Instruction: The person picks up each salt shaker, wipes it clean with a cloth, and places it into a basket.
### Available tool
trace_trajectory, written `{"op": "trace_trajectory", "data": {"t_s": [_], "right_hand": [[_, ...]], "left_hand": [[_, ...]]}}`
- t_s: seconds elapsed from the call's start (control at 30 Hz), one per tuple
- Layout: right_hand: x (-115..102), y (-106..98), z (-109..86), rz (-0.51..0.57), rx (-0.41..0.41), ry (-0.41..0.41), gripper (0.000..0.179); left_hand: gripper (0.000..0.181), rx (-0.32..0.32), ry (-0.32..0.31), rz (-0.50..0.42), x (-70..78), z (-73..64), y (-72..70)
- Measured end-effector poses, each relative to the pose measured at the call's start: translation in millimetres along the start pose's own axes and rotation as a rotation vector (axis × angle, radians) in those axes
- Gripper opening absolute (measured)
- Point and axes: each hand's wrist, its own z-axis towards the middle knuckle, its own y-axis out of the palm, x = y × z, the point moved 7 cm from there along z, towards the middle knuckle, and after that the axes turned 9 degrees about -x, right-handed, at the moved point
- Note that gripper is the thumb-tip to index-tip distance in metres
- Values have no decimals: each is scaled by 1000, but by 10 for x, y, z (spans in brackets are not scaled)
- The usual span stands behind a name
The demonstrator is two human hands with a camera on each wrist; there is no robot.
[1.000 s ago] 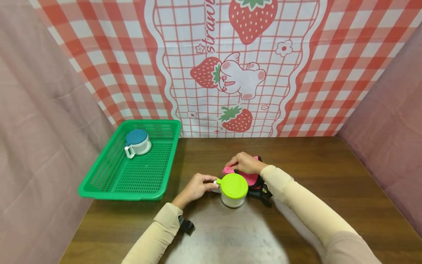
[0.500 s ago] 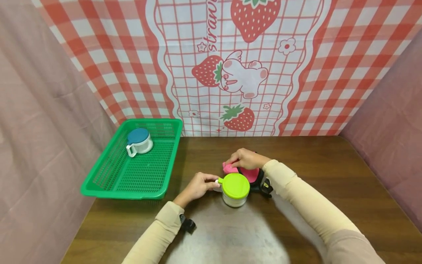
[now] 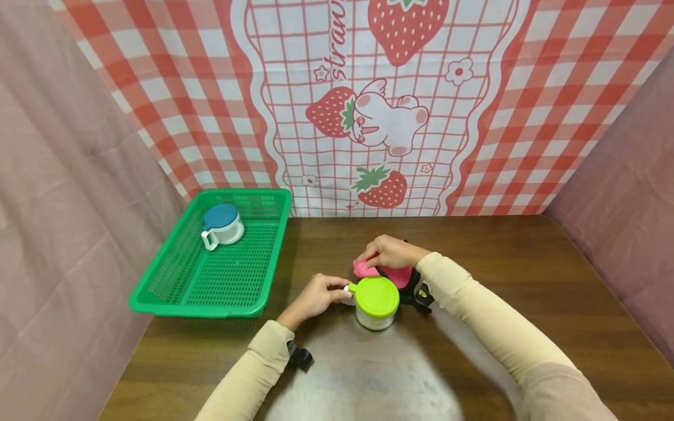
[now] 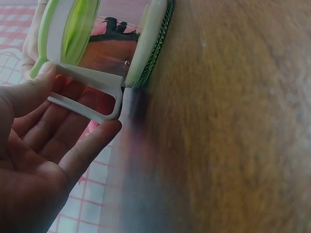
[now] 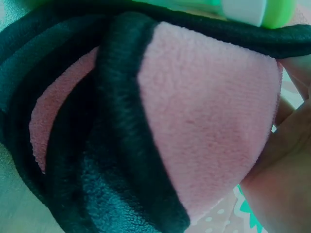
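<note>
On the table, right of the basket, stands a clear jar [image 3: 377,296] with a lime-green lid and a white base. My left hand [image 3: 316,297] holds its white handle [image 4: 90,75], thumb on the top end and a finger at the lower end. Just behind the jar is a pink cloth [image 3: 399,277] with black edging. In the right wrist view this cloth [image 5: 209,111] is folded over, showing a dark side too. My right hand [image 3: 392,252] pinches its left end between thumb and fingers. The jar hides part of the cloth in the head view.
A green plastic basket [image 3: 271,272] stands on the left of the wooden table [image 3: 500,257]. Inside it is a white-handled jar [image 3: 231,235] with a blue lid. A checked strawberry curtain [image 3: 310,47] hangs along the table's back edge.
My right hand has shifted slightly back and to the left, and the cloth's pink end has moved with it. My left hand stays on the jar's handle.
</note>
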Motion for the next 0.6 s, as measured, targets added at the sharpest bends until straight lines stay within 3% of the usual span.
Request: {"op": "trace_trajectory", "data": {"t_s": [0.6], "right_hand": [[65, 50, 145, 3, -87, 47, 17]], "left_hand": [[24, 9, -6, 9, -20, 9, -16]]}}
